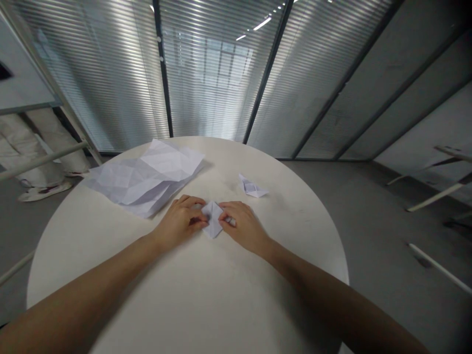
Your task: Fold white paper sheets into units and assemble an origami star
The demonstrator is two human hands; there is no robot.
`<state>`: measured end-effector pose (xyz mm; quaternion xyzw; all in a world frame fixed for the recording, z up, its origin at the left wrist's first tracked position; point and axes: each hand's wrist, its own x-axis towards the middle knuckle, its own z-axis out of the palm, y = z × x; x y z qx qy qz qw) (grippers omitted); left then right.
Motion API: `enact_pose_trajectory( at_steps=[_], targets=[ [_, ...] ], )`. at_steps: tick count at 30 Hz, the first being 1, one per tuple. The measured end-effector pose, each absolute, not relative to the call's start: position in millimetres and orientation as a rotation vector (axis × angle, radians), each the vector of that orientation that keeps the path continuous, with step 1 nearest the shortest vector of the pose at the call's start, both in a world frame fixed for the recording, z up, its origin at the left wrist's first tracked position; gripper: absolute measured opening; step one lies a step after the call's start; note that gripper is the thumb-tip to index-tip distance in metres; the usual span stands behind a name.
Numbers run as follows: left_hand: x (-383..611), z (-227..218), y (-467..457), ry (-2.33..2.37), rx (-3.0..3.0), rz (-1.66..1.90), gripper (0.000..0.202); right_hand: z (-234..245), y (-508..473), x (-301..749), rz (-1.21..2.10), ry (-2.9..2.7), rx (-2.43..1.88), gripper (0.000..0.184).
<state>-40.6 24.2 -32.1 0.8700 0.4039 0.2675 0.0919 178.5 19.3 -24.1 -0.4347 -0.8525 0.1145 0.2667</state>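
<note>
A small piece of white paper, folded into a diamond shape (213, 227), is between my two hands just above or on the round white table (206, 290). My left hand (182, 216) pinches its left side, with thumb and fingers curled in. On the opposite side my right hand (239, 223) grips the paper's right edge the same way. A crease or slit runs down from the diamond's top corner. Beyond my right hand lies a folded paper boat (252, 188), apart from both hands.
Several large creased paper sheets (147, 172) lie overlapped at the table's back left. Behind the table stand glass panels with blinds (217, 73). A person's legs (44, 147) show at the left, beside a whiteboard stand (44, 160). White metal legs (438, 194) stand at the right.
</note>
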Motion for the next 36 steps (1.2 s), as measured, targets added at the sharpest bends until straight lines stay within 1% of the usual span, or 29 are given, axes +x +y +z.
enact_pose_trajectory(
  at_steps=[2, 4, 5, 7, 8, 9, 10, 12, 13, 14, 18, 21, 23, 25, 32, 36],
  targets=[
    [-40, -34, 25, 1.198, 2.566, 0.807, 0.012, -24, 21, 177, 0.371, -2.266, -1.226, 0.011],
    [-39, -34, 25, 1.188, 2.552, 0.805, 0.014, -23, 22, 177, 0.426, -2.206, -1.279, 0.024],
    [-39, -33, 24, 1.205, 2.534, 0.812, 0.017, -23, 22, 178, 0.449, -2.172, -1.299, 0.033],
    [-38, -34, 23, 1.27, 2.481, 0.842, 0.031, -24, 24, 178, 0.473, -2.121, -1.314, 0.048],
    [-38, -34, 22, 1.3, 2.456, 0.856, 0.039, -25, 24, 179, 0.47, -2.116, -1.308, 0.05],
    [-38, -33, 22, 1.315, 2.444, 0.863, 0.043, -25, 24, 179, 0.452, -2.131, -1.297, 0.046],
    [-38, -33, 22, 1.307, 2.456, 0.854, 0.042, -26, 24, 180, 0.417, -2.168, -1.28, 0.036],
    [-38, -30, 21, 1.239, 2.55, 0.783, 0.025, -26, 24, 180, 0.321, -2.285, -1.212, 0.012],
    [-38, -28, 20, 1.194, 2.614, 0.73, 0.015, -25, 24, 181, 0.271, -2.354, -1.165, 0.008],
    [-39, -25, 19, 1.148, 2.68, 0.676, 0.01, -24, 23, 181, 0.224, -2.427, -1.11, 0.01],
    [-39, -11, 11, 1.013, 2.864, 0.504, 0.017, -19, 16, 183, 0.067, -2.657, -0.923, 0.021],
    [-39, -6, 5, 0.985, 2.965, 0.413, 0.015, -16, 11, 183, -0.009, -2.713, -0.914, 0.018],
    [-38, -7, 4, 1.015, 3.023, 0.37, 0.022, -15, 9, 182, -0.038, -2.733, -0.925, 0.018],
    [-37, -10, 4, 1.04, 3.08, 0.35, 0.025, -15, 9, 181, -0.067, -2.751, -0.912, 0.02],
    [-34, -22, 3, 0.908, 3.35, 0.322, 0.019, -16, 12, 181, -0.198, -2.82, -0.822, 0.026],
    [-33, -23, 1, 0.907, 3.381, 0.334, 0.017, -19, 11, 178, -0.278, -2.837, -0.799, 0.018]
  ],
)
